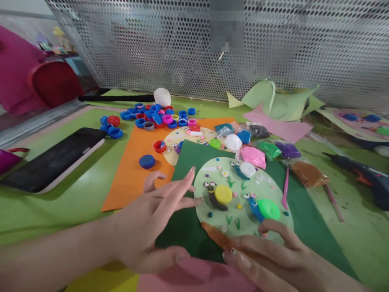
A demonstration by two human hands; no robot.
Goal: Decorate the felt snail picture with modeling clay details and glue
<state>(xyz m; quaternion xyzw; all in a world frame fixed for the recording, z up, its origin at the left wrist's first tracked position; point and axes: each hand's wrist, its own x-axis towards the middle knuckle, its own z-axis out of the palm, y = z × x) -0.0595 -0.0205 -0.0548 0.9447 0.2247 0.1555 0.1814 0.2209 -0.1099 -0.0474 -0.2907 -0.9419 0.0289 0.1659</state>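
Observation:
A pale green paper circle [219, 219] lies on a dark green sheet [188, 174], decorated with three clay snails. One snail has a yellow cap shell [223, 194], one a white cap shell [247, 169] and one a bright green cap shell [270, 209]. A strip of brown clay [215, 235] runs along the circle's near edge. My right hand [273, 255] has its fingers closed on this strip, which hides its right part. My left hand [154, 219] hovers left of the circle, fingers spread, with nothing in it.
Several bottle caps [156, 117] are heaped at the back. Clay packets [253, 156] lie behind the circle, and a pink modelling tool [285, 188] rests at its right. A glue gun [361, 174] is far right, a phone [54, 158] far left. A perforated metal panel [170, 48] stands behind.

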